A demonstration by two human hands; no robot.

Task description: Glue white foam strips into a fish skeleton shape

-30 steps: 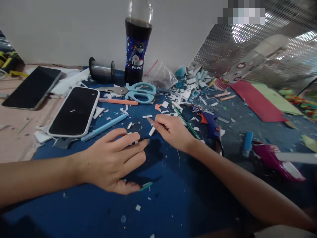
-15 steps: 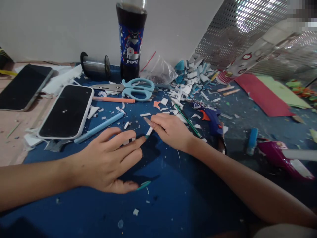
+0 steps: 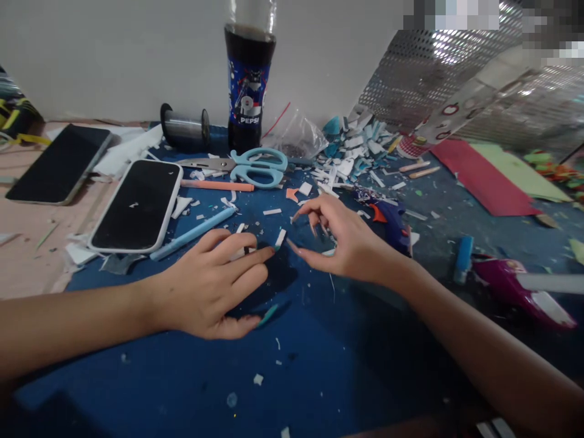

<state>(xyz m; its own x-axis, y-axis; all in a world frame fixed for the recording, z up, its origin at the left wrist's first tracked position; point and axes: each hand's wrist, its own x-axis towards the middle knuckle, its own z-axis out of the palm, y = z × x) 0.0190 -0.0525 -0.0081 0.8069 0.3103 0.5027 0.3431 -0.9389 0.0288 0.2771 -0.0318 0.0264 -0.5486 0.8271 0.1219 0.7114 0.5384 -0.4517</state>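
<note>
Insp. of white strip point(image 3: 281, 238)

Found betw. L hand point(image 3: 214, 283) and R hand point(image 3: 344, 240), at L fingertip, prob. to steady it; cannot tell if pinched. Noted R digits parted, nothing seen betw., poss. for access.

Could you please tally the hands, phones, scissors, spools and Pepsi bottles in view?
Hands: 2 (left hand, right hand)
Phones: 2 (white-edged phone, darker phone)
Scissors: 1 pair
Spool: 1
Pepsi bottle: 1
Total: 7
</note>
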